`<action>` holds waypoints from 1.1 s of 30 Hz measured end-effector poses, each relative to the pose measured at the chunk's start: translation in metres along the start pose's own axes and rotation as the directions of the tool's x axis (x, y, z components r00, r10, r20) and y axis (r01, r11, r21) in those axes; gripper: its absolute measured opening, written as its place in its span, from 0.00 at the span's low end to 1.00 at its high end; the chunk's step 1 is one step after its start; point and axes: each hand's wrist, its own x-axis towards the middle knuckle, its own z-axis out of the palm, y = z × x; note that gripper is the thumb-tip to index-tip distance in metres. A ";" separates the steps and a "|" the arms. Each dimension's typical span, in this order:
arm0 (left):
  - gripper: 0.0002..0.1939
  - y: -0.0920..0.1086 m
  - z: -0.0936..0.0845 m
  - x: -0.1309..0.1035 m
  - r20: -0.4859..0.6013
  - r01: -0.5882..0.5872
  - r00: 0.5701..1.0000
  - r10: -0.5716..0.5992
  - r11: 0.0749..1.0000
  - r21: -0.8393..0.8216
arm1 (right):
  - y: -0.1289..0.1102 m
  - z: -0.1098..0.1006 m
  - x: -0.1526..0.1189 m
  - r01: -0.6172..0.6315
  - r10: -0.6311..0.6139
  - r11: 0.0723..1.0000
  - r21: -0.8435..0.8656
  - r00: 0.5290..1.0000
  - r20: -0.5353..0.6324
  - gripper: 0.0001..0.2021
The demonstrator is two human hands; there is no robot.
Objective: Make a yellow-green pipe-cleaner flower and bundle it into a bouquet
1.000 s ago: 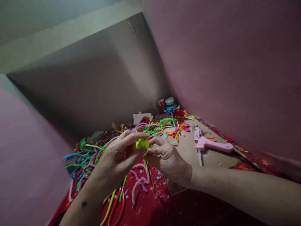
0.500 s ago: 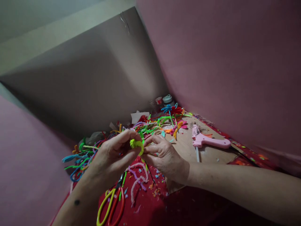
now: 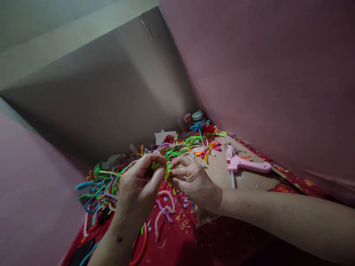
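Note:
Between my hands is a bright yellow-green pipe cleaner (image 3: 167, 170), bent into a small curled shape and mostly covered by fingers. My left hand (image 3: 142, 181) pinches its left part between thumb and fingers. From the other side, my right hand (image 3: 194, 181) grips it with the fingertips closed. A thin dark strand (image 3: 180, 198) slants down below my fingers; whether it joins the piece I cannot tell. Under my left forearm lie scissors, of which only a red handle (image 3: 144, 246) shows. Pink and purple pipe cleaners (image 3: 165, 211) rest on the red cloth (image 3: 172, 245) beneath.
A pink hot glue gun (image 3: 246, 165) lies on the brown board (image 3: 255, 183) at right, its cord trailing away. Loose coloured pipe cleaners (image 3: 102, 186) are heaped at left and behind. Pipe-cleaner flowers (image 3: 197, 128) and a lidded jar (image 3: 197, 116) are in the back corner.
My left hand has turned and its forearm has swung right, covering the yellow scissor handle. The curled end of the green piece is now more hidden. My right hand has barely moved.

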 end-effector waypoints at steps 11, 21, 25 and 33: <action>0.06 0.005 -0.007 0.006 0.052 0.099 0.994 -0.096 0.993 -0.067 | -0.001 -0.002 0.002 0.035 -0.037 0.998 -0.060 0.999 -0.034 0.06; 0.06 0.018 -0.017 0.005 0.076 -0.070 0.996 0.053 0.968 0.242 | -0.012 -0.010 0.006 0.113 -0.123 0.982 -0.151 0.991 -0.060 0.07; 0.03 0.018 -0.016 0.004 0.033 -0.054 0.998 0.048 0.976 0.211 | -0.015 -0.010 0.006 0.138 -0.146 0.977 -0.162 0.989 -0.034 0.08; 0.08 0.013 -0.015 0.009 -0.015 0.021 1.000 -0.018 0.985 0.172 | -0.019 -0.001 0.005 -0.031 0.025 0.997 0.067 0.996 0.091 0.07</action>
